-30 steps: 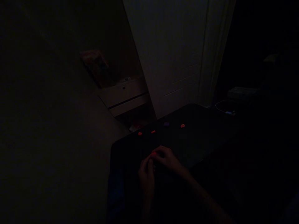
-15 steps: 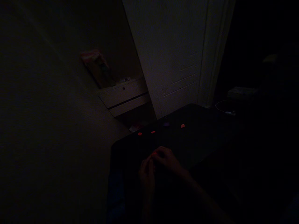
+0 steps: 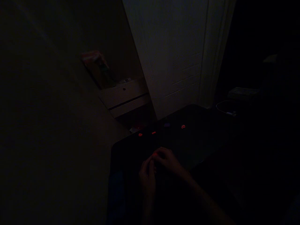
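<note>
The left hand (image 3: 147, 177) reaches up from the near side, thumb and fingers drawn close together; it is too dark to tell whether they hold anything. Just beyond, the right hand (image 3: 167, 158) pinches a small glowing red piece (image 3: 155, 154) between thumb and forefinger, the piece sitting at the very tips, right where the two hands meet. Both hands and the piece keep almost the same place as half a second ago.

Farther off on the dark table (image 3: 197, 134), the left red piece (image 3: 140, 134), the short red bar (image 3: 153, 132), a dim purple block (image 3: 167, 125) and the right red piece (image 3: 183, 126) lie apart, unmoved. Past the table stand a drawer unit (image 3: 127, 93) and a pale door (image 3: 173, 56). Any lettering is lost in the gloom.
</note>
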Demonstrator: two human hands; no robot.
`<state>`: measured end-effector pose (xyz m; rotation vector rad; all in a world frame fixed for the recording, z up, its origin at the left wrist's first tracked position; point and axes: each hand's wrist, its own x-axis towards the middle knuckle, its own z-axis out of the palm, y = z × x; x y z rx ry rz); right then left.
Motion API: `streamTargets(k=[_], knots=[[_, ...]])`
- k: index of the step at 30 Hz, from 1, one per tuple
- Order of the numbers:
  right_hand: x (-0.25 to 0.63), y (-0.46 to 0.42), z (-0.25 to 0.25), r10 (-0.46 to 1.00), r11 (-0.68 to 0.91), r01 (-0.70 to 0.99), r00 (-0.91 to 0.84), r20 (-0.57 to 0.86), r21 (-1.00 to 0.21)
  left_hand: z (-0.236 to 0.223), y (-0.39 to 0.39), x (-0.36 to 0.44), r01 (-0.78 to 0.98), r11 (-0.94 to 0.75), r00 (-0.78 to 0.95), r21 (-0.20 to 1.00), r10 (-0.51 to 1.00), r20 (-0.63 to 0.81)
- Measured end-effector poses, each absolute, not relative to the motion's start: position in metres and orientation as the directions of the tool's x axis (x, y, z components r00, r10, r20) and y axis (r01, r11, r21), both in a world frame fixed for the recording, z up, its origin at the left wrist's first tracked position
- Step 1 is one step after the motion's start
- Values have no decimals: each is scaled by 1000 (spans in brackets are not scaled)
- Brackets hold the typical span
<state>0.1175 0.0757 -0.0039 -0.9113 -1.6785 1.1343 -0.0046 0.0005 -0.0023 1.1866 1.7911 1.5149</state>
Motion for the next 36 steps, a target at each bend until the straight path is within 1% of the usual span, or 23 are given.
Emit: streamTargets(k=[7, 13, 24, 30, 36], knots=[[118, 76, -7, 896, 296, 56, -362, 257, -953, 0, 0, -3, 280, -6, -510, 960, 846, 154], [117, 76, -6, 916, 205, 7, -353, 190, -979, 3, 0, -1, 226, 17, -518, 974, 849, 105], [122, 73, 5, 900, 249, 36, -377, 218, -968, 5, 0, -1, 242, 23, -517, 970, 849, 109], [119, 74, 1, 905, 224, 17, -374, 201, -975, 4, 0, -1, 226, 19, -520, 974, 848, 104], [118, 74, -1, 911, 237, 40, -357, 208, -971, 4, -1, -1, 240, 11, -516, 971, 848, 118]])
